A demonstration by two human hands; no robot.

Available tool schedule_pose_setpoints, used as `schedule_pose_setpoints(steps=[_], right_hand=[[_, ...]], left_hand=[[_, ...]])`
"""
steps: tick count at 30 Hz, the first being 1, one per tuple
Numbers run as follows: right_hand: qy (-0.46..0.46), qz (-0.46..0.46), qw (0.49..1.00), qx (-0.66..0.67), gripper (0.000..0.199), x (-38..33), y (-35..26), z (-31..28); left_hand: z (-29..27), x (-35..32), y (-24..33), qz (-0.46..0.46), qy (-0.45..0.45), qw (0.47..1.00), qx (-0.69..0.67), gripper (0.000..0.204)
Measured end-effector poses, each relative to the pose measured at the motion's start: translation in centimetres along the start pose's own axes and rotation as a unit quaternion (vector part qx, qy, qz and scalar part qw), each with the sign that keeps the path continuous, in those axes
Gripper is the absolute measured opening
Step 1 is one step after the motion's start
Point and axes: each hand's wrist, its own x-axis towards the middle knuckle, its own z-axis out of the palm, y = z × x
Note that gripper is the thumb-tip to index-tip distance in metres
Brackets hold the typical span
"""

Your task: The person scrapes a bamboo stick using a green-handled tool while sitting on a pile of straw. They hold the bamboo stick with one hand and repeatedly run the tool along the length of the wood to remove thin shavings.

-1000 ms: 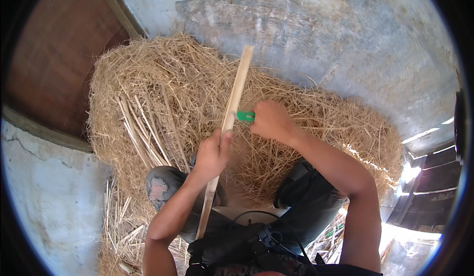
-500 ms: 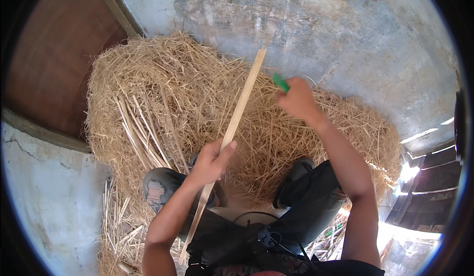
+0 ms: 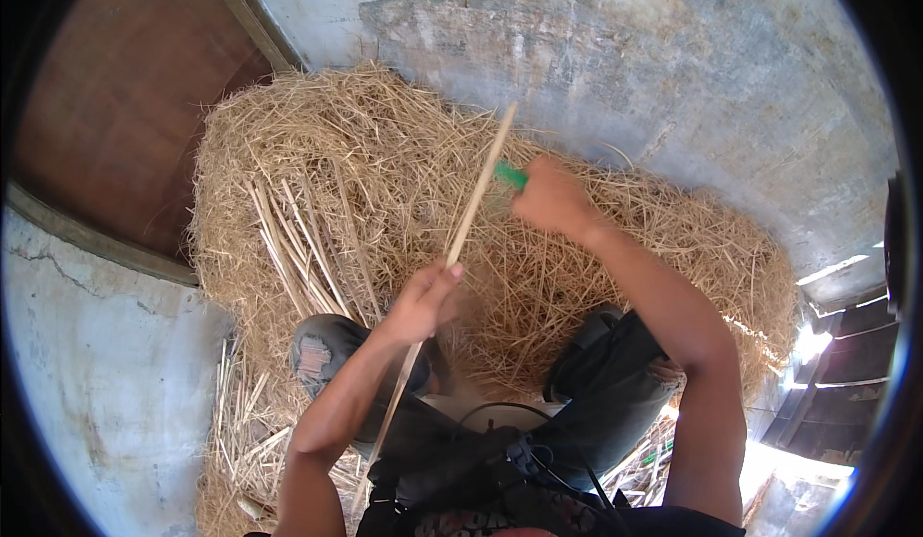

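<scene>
A long, pale strip of split wood or bamboo [image 3: 478, 189] slants up from my lap, its far end pointing toward the wall. My left hand [image 3: 423, 302] is closed around it near the middle, thumb on top. Beside the strip's upper part, my right hand [image 3: 556, 196] grips a green-handled tool [image 3: 511, 175]. The green part reaches close to the strip's edge; whether it touches I cannot tell. Any blade on it is too blurred or hidden to make out.
A large heap of straw-like shavings [image 3: 385, 143] lies before my feet, against a grey-blue wall [image 3: 635, 66]. Several pale strips [image 3: 300, 253] rest on the heap's left side. A brown panel [image 3: 115, 124] stands at far left. Loose sticks [image 3: 240, 412] lie beside my left knee.
My right hand has moved left with the green-handled tool, closer to the strip. The strip has turned in my left hand and now shows a narrower side.
</scene>
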Motion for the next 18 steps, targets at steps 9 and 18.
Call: schedule_pose_setpoints(steps=[9, 18], right_hand=[[0.149, 0.101, 0.983, 0.041, 0.019, -0.2, 6.7, -9.4], [-0.089, -0.084, 0.991, -0.063, 0.023, -7.3, -2.8, 0.3]], left_hand=[[-0.2, 0.3, -0.5, 0.031, -0.163, 0.982, 0.092, 0.044], [0.6, 1.7, -0.2, -0.003, -0.083, 0.995, 0.059, 0.053]])
